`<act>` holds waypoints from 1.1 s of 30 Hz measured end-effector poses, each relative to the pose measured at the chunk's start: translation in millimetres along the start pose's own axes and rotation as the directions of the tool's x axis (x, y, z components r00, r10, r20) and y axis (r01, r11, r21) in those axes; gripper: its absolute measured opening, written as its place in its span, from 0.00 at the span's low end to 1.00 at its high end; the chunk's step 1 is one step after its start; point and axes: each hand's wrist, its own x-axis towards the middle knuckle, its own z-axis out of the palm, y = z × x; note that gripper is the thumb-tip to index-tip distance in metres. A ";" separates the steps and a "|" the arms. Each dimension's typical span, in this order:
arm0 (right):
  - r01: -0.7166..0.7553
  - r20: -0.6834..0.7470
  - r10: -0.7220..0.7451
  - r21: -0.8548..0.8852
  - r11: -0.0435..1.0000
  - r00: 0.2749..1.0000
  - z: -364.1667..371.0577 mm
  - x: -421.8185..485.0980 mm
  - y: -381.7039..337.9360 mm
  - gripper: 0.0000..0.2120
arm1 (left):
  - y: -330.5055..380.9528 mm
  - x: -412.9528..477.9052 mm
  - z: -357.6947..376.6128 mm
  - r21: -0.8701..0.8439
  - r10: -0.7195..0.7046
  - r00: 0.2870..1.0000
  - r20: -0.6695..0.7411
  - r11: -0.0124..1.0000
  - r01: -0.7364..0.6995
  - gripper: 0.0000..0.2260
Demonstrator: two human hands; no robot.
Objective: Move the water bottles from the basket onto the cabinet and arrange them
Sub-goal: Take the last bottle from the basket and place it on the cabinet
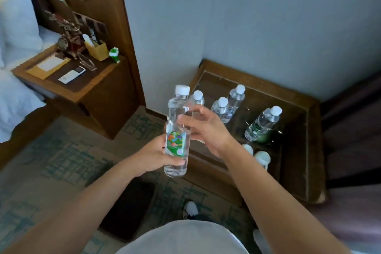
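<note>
I hold a clear water bottle with a white cap and a green label upright in front of me. My left hand grips its lower part around the label. My right hand has its fingers curled round the bottle's middle from the right. To the right stands the low wooden cabinet with a glass top. Several bottles stand on it: one at the far left, one beside it, one behind, and a green-labelled one further right.
Two white-topped items sit at the cabinet's near edge. A dark rectangular thing lies on the patterned carpet under my left forearm. A nightstand with a phone and remote stands at the left by the bed.
</note>
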 end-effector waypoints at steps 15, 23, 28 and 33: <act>-0.120 -0.367 0.112 0.000 0.993 0.924 -187.5 -44.3 73.6 0.18 | 20.6 160.7 173.9 0.331 -0.236 0.966 0.101 0.924 0.191 0.29; -0.207 -0.450 0.080 -0.240 0.949 0.889 -218.4 -42.0 68.6 0.31 | 41.7 203.6 222.0 0.161 -0.201 0.979 0.041 0.968 0.192 0.26; -0.241 -0.446 0.044 -0.397 0.885 0.894 -221.1 -36.8 61.1 0.31 | 32.6 216.6 221.2 0.158 -0.169 0.983 -0.070 0.971 0.178 0.32; -0.243 -0.451 0.008 -0.466 0.851 0.892 -210.4 -28.6 62.3 0.30 | 11.8 229.6 213.6 0.134 -0.132 0.988 -0.075 0.981 0.141 0.36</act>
